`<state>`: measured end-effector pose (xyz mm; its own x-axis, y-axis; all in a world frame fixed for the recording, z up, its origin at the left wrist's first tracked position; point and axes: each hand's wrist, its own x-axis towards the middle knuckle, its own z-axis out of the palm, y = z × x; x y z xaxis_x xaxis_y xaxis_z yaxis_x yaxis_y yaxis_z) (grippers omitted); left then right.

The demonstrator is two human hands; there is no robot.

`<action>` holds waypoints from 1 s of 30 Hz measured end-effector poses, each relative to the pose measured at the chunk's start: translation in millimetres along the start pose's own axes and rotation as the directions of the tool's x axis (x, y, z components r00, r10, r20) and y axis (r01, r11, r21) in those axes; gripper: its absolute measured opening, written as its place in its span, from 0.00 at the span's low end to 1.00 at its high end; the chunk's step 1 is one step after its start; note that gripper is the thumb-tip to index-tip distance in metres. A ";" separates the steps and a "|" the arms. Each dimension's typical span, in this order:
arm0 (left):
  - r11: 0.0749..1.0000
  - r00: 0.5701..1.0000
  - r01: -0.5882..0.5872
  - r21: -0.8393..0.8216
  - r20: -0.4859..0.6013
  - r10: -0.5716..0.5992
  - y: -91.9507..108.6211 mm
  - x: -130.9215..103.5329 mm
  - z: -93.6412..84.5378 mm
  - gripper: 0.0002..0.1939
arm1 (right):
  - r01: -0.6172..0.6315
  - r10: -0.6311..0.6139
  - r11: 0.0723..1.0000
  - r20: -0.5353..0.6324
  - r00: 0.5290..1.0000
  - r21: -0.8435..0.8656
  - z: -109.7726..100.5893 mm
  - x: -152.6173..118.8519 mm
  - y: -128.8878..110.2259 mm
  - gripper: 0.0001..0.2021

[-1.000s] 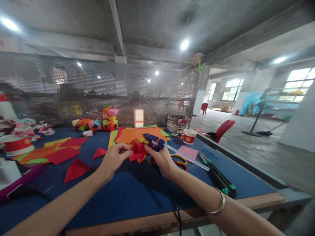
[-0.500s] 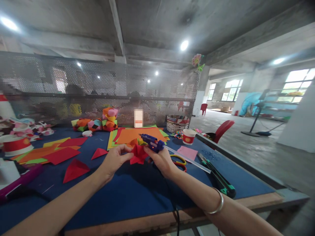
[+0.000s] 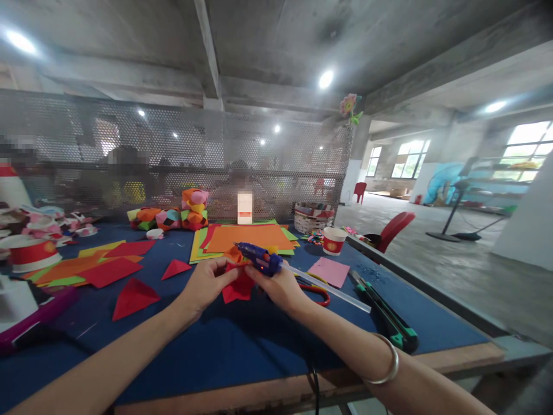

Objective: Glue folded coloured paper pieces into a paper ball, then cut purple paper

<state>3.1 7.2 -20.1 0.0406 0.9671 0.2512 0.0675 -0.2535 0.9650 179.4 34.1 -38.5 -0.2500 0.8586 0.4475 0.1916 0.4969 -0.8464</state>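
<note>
Pinched in my left hand is a folded paper piece, red in front with orange showing behind. My right hand is closed around a blue glue gun, and its fingertips also touch the paper's right edge. The gun's nozzle points left above the paper, and a long clear glue stick juts out of its back to the right. Scissors with red and yellow handles lie beyond my right wrist, partly hidden. Underneath, the gun's black cord hangs over the table's front edge.
Stacked coloured sheets lie behind my hands. Red folded triangles and loose sheets lie left, near paper balls. On the right are a green-black utility knife, pink paper, a paper cup and a woven basket.
The red paper has tilted and dropped slightly toward me between my hands. My right hand and the glue gun have shifted a little left and down.
</note>
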 end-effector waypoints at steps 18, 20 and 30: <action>0.916 0.949 0.316 -0.247 0.064 -0.309 1.4 -2.2 -1.5 0.16 | 0.012 -0.012 1.000 -0.036 0.999 0.001 -0.1 1.5 0.0 0.07; 0.912 0.950 0.312 -0.265 0.067 -0.306 1.0 -1.7 -0.9 0.13 | 0.006 -0.006 1.000 -0.034 0.999 -0.005 0.3 1.9 0.5 0.07; 0.987 0.973 0.115 -0.113 -0.186 -0.134 -15.1 18.3 -24.2 0.20 | 0.024 -0.028 0.998 -0.051 0.998 -0.063 -1.4 0.4 -2.5 0.16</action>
<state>-21.3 29.3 -28.2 -0.1550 0.9795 0.1290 -0.0410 -0.1369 0.9897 180.2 33.4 -35.8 -0.2065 0.8499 0.4848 0.2445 0.5246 -0.8155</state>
